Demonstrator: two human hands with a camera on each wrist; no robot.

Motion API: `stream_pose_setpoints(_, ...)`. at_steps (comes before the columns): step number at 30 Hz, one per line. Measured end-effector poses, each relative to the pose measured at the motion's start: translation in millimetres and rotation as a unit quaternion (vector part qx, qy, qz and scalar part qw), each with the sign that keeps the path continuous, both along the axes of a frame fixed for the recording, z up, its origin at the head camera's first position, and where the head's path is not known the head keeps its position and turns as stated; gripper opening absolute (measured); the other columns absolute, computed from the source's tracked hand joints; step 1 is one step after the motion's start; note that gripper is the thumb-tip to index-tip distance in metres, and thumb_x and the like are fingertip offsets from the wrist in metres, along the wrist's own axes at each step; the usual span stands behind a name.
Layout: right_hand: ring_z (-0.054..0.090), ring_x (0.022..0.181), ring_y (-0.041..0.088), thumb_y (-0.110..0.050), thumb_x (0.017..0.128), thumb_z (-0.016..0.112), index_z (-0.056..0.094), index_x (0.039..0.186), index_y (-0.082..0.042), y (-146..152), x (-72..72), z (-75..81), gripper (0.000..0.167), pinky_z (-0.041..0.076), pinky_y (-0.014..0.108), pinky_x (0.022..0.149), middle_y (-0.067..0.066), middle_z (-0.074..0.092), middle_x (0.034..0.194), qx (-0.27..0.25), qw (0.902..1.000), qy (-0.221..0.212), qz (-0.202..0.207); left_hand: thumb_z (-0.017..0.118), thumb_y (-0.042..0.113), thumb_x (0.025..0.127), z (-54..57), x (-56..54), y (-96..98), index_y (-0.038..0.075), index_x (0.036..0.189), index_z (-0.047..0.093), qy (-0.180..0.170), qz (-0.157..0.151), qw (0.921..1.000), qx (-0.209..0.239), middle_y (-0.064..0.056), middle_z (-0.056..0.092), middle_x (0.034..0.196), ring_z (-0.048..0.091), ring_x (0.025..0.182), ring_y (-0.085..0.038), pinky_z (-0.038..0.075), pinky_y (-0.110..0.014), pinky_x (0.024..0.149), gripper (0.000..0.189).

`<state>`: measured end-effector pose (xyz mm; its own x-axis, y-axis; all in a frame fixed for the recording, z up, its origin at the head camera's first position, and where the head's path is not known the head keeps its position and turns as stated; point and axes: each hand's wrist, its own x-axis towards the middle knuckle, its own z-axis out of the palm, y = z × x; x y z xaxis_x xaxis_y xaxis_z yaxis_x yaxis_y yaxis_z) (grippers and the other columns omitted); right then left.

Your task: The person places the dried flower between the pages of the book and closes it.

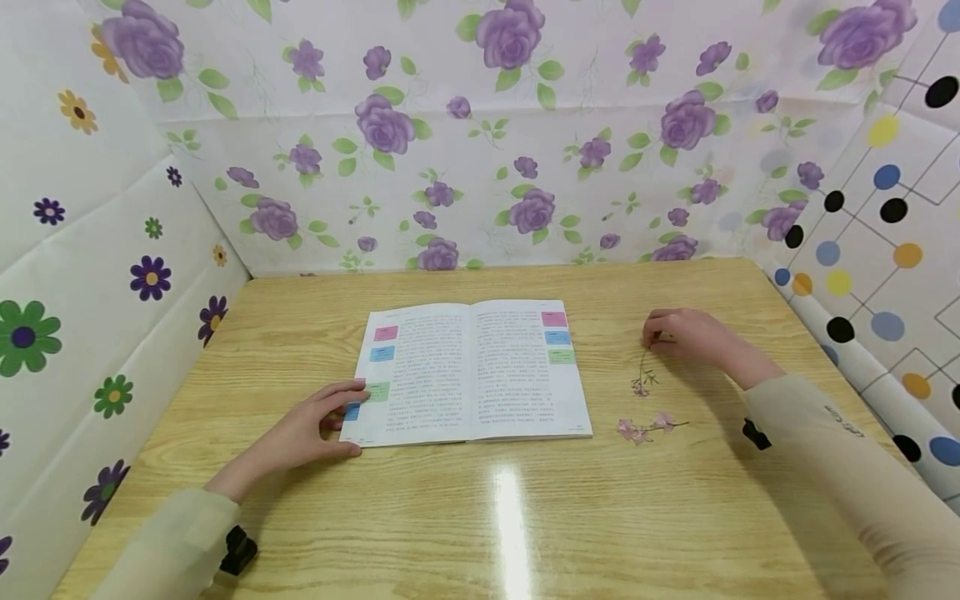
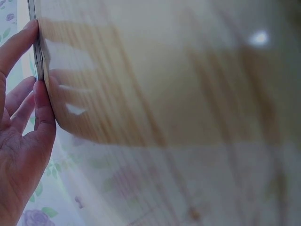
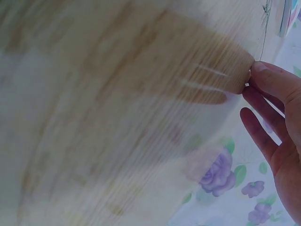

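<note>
An open book with printed pages lies flat on the wooden table. My left hand rests at its lower left edge, fingers on the page margin and thumb near the corner. In the left wrist view, the fingertips touch the book's edge. To the right of the book, my right hand pinches the stem end of a small flower sprig between thumb and fingertips. Its blossom end points toward me. The thin stem shows in the right wrist view. Nearer me lies a second sprig with pink blossoms.
Pink, blue and green sticky notes line both outer margins of the book. The wooden table reaches back to a flower-patterned cloth. Patterned sheets stand at left and right. A black strap piece hangs below the right wrist.
</note>
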<state>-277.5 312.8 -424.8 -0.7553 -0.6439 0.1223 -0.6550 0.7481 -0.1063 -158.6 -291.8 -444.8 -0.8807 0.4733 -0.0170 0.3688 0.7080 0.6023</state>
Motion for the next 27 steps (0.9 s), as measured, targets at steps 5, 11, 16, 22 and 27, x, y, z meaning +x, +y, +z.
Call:
stream_pose_setpoints(5,0.067,0.078,0.018,-0.003,0.083,0.076,0.071,0.085,-0.019,-0.1,0.5,0.3,0.016,0.055,0.038,0.070,-0.002,0.068,0.089,-0.005,1.0000,0.001,0.000,0.083,0.032,0.080,0.1,-0.3,-0.1,0.012,0.143,0.052,0.000,-0.001,1.0000,0.003,-0.011,0.038,0.156,0.058,0.109,-0.015,0.053,-0.019,0.085,0.073)
stream_pose_setpoints(11,0.067,0.080,0.017,-0.004,0.083,0.076,0.071,0.085,-0.019,1.8,-2.2,-1.7,0.016,0.056,0.038,0.071,-0.003,0.069,0.089,-0.008,1.0000,-0.004,-0.002,0.083,0.031,0.080,1.0,-0.2,0.6,0.011,0.143,0.052,-0.001,-0.001,1.0000,0.002,-0.011,0.038,0.157,0.057,0.109,-0.015,0.053,-0.019,0.085,0.073)
stream_pose_setpoints(16,0.067,0.080,0.016,-0.003,0.084,0.076,0.072,0.085,-0.019,2.0,-3.1,-1.2,0.016,0.055,0.036,0.071,-0.003,0.069,0.089,-0.017,0.9997,-0.016,-0.002,0.083,0.029,0.080,1.5,0.5,1.4,0.010,0.142,0.052,0.000,-0.001,1.0000,0.001,-0.011,0.038,0.156,0.056,0.108,-0.016,0.053,-0.019,0.085,0.073)
stream_pose_setpoints(22,0.067,0.080,0.017,-0.001,0.084,0.075,0.073,0.085,-0.015,0.3,-4.4,1.8,0.014,0.056,0.036,0.071,0.000,0.070,0.087,-0.032,0.9992,-0.025,-0.003,0.083,0.030,0.080,1.7,1.4,1.8,0.010,0.143,0.052,0.000,0.000,1.0000,0.001,-0.012,0.038,0.157,0.057,0.110,-0.017,0.053,-0.018,0.085,0.073)
stream_pose_setpoints(27,0.067,0.079,0.015,-0.002,0.085,0.074,0.073,0.086,-0.014,-2.8,-10.8,2.9,0.012,0.055,0.035,0.071,0.001,0.071,0.086,-0.032,0.9990,-0.029,-0.009,0.083,0.030,0.080,2.2,1.0,1.6,0.010,0.143,0.051,-0.001,0.000,1.0000,0.001,-0.011,0.038,0.157,0.057,0.110,-0.017,0.052,-0.018,0.085,0.073)
